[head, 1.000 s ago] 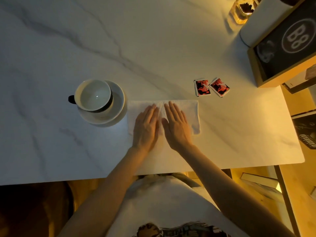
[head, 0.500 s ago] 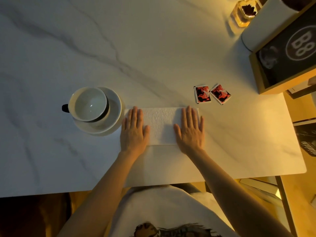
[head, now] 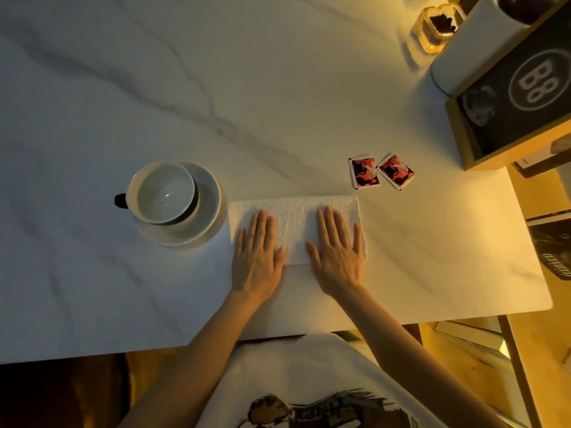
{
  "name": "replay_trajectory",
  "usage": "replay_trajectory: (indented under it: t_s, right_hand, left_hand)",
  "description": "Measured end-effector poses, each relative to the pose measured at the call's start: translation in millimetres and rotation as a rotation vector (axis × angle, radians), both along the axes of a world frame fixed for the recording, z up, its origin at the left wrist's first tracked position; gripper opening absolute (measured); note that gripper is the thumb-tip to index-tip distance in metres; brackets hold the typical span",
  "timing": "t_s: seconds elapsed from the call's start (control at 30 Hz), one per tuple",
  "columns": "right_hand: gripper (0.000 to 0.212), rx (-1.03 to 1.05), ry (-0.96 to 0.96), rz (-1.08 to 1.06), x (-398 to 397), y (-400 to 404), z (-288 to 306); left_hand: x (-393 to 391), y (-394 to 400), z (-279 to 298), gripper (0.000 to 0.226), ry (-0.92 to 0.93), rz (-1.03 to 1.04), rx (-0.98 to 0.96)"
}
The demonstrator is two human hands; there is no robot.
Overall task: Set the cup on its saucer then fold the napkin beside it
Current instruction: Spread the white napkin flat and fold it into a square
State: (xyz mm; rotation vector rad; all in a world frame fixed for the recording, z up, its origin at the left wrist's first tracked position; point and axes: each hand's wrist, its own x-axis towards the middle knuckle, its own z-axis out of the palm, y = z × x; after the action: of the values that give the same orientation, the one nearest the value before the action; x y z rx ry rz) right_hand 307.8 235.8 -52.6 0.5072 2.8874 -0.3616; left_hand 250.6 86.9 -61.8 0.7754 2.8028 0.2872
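An empty white cup (head: 163, 193) with a dark handle on its left stands on a white saucer (head: 207, 217), slightly left of the saucer's centre. Just right of the saucer lies a white paper napkin (head: 293, 223), folded into a wide rectangle. My left hand (head: 258, 257) lies flat, palm down, on the napkin's left part. Flat on its right part rests my right hand (head: 338, 257), fingers a little spread. Both hands press on the napkin and grip nothing.
Two red sachets (head: 380, 172) lie just beyond the napkin's far right corner. A wooden-framed dark sign marked B8 (head: 522, 100), a white roll (head: 469, 54) and a small glass jar (head: 435, 29) stand at the far right. The marble table's (head: 216, 88) near edge runs just below my wrists.
My hands slid apart from the napkin's middle to its left and right parts, smoothing it. In the last half second they barely moved.
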Motion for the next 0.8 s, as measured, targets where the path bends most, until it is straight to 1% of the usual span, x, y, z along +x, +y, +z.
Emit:
replay_trajectory:
  t_s: [0.1, 0.17, 0.23, 0.3, 0.37, 0.4, 0.47, 0.57, 0.63, 0.7, 0.8]
  right_hand:
    - [0.062, 0.037, -0.001, -0.103, 10, 14, -1]
    - [0.060, -0.002, -0.016, -0.083, 15, 25, 2]
    - [0.057, -0.098, -0.008, -0.041, 16, 33, 8]
    - [0.051, -0.190, 0.112, -0.094, 12, 40, 18]
    - [0.042, -0.190, 0.283, -0.184, 7, 47, 25]
    - [0.037, -0.173, 0.323, -0.213, 2, 52, 27]
    - [0.034, -0.151, 0.295, -0.238, -10, 60, 27]
    - [0.048, -0.077, 0.114, -0.184, -27, 73, 24]
    - [0.053, -0.015, 0.014, -0.108, -31, 78, 20]
    - [0.050, 0.008, -0.009, -0.064, -32, 81, 19]
    - [0.042, -0.012, 0.040, -0.062, -33, 83, 21]
  left_hand:
    - [-1, -3, -3, 0.061, 0.014, -0.002, -0.008]
    - [-1, 0, 1, 0.063, 0.005, 0.020, 0.006]
    - [2, 8, 4, 0.066, -0.017, 0.050, 0.027]
    - [4, 17, 6, 0.066, -0.037, 0.035, 0.052]
    - [4, 30, 9, 0.060, -0.031, -0.022, 0.093]
    - [4, 37, 10, 0.057, -0.031, -0.049, 0.118]
    - [4, 51, 10, 0.056, -0.049, -0.084, 0.147]
    - [6, 63, 4, 0.059, -0.060, -0.071, 0.135]
    - [8, 65, 1, 0.062, -0.050, -0.054, 0.100]
    - [8, 64, -2, 0.064, -0.032, -0.047, 0.079]
    - [9, 65, -2, 0.062, -0.017, -0.049, 0.075]
